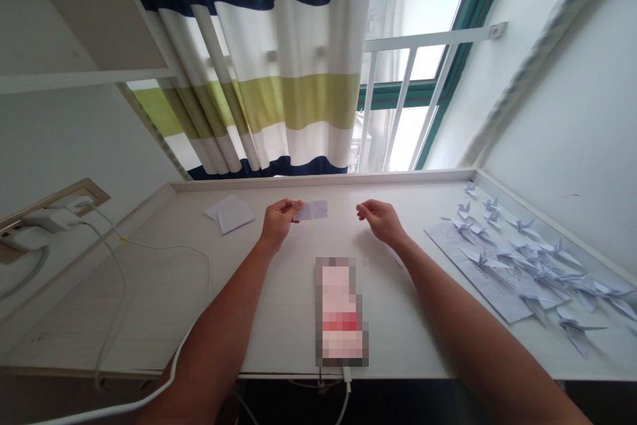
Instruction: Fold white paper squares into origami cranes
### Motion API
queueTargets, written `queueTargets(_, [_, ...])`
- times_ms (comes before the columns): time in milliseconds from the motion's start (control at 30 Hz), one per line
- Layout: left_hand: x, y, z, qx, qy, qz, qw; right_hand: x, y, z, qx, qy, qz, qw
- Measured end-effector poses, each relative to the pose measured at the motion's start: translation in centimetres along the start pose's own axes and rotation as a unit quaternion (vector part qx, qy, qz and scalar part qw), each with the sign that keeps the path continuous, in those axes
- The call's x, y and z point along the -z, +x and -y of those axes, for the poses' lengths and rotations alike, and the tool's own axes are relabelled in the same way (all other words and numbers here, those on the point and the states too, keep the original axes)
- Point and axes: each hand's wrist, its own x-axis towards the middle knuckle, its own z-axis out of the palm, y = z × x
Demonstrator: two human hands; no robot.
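Between the thumb and fingers of my left hand [281,221] is a small folded piece of paper [314,210], pale and creased, held just above the white desk. To the right of the paper and apart from it, my right hand [382,218] is closed, fingertips together, with nothing visible in them. The edge of another white sheet [395,256] shows beside my right wrist, mostly hidden by the arm. A phone [341,312] with a blurred-out screen lies between my forearms.
Square white papers [235,214] lie at the back left of the desk [293,272]. Several folded paper cranes [535,259] crowd the right side, some on a written sheet [448,249]. A white cable [199,325] crosses my left forearm from the wall sockets [44,219]; another cable [347,382] meets the phone.
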Motion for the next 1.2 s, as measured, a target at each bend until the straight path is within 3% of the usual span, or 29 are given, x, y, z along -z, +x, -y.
queueTargets(233, [-1.7,-1.0,0.4,-0.004,0.027,0.037,0.999,-2.6,-0.9,1.8,0.021,0.101,0.068,0.992])
queueTargets(433, [-3.0,-2.2,0.5,0.009,0.022,0.069,0.997,-2.8,-1.1,1.9,0.011,0.131,0.063,0.989])
queueTargets(600, [-3.1,-2.5,0.5,-0.012,0.021,0.076,0.997,-2.5,-1.0,2.0,0.019,0.072,-0.008,0.997])
queueTargets(800, [-3.0,-2.3,0.8,-0.019,-0.006,0.078,0.997,-2.6,-1.1,2.2,0.035,0.033,0.036,0.998])
queueTargets(967, [-3.0,-2.3,0.9,-0.037,0.015,0.074,0.996,-2.5,-1.1,2.0,0.054,-0.026,0.010,0.998])
queueTargets(1200, [-3.0,-2.5,0.7,-0.060,0.049,0.072,0.994,-2.8,-1.3,2.2,-0.004,0.102,0.069,0.992])
